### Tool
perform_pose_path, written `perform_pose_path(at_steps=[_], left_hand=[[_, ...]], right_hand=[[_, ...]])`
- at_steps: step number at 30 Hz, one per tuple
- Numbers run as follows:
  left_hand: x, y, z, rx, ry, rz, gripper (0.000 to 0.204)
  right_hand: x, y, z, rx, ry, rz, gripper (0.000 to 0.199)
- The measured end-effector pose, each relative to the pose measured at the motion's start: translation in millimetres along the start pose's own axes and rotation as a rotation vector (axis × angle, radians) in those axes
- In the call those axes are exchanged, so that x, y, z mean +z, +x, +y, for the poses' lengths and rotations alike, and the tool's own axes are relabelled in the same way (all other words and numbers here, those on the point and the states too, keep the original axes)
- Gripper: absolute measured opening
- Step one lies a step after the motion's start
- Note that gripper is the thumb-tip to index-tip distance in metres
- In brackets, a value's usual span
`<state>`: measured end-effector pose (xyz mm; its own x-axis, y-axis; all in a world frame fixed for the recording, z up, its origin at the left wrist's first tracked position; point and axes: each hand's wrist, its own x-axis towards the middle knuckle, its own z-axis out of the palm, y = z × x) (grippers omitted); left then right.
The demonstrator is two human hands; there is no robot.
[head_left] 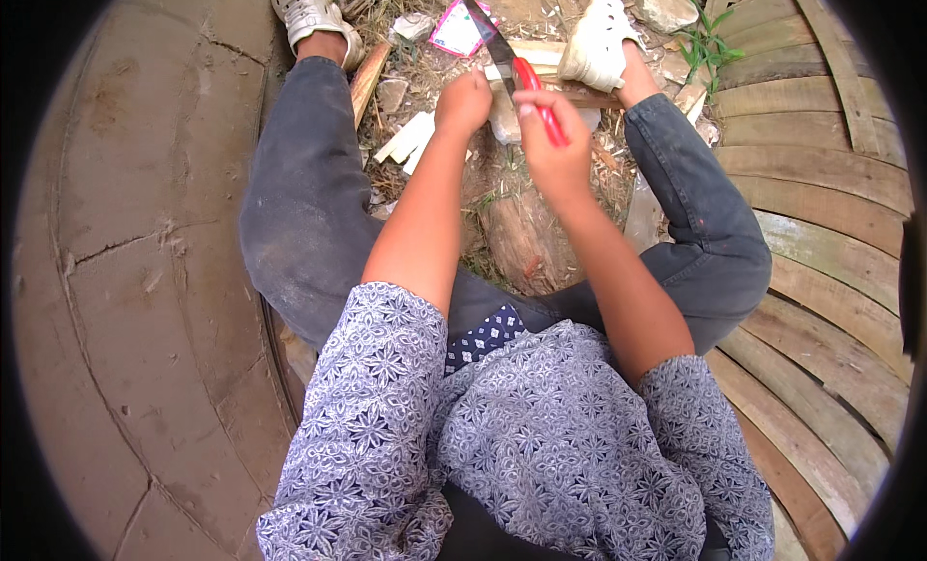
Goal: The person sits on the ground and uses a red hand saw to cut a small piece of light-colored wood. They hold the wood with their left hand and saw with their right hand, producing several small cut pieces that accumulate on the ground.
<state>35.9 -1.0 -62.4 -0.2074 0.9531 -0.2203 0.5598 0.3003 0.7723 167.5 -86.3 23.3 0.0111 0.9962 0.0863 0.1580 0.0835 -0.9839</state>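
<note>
My right hand (558,155) is closed around the red handle of a long-bladed knife (491,35). Its dark, pointed blade slants away toward the far left, above the ground. Just left of the blade, my left hand (464,101) is curled into a fist. Whatever its fingers may hold is hidden from this view. Below and between the hands lies a pale block (505,120), partly covered by my right hand. Pale split wood pieces (409,141) rest on the ground left of my left forearm.
Between my legs stands a rough log or stone (524,238). A pink-edged packet (462,28) lies beyond the hands among wood chips. Wooden slats (821,170) curve along the right; a cracked brown surface (154,271) fills the left. Green grass (710,42) grows near my right shoe (597,47).
</note>
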Motion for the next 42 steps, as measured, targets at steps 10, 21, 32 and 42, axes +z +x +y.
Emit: perform_pose_path(at_steps=[10,21,32,42], left_hand=[[5.1,-2.3,-2.4,-0.065,-0.048,0.048,0.061],[2.8,3.8,-1.7,-0.110,-0.034,-0.014,0.059],[5.4,-3.7,3.7,-0.028,0.054,-0.025,0.053],[-19.4,22.8,-26.9,-0.217,-0.058,0.294,0.062]], right_hand=[[-66.6,-128.8,-36.3,0.025,-0.151,-0.094,0.010],[-13.0,-13.5,13.2,-0.183,-0.035,0.001,0.011],[-38.3,-63.5,-12.3,-0.088,-0.079,-0.093,0.011],[-23.6,-58.4,-7.6,-0.023,0.026,-0.015,0.011]])
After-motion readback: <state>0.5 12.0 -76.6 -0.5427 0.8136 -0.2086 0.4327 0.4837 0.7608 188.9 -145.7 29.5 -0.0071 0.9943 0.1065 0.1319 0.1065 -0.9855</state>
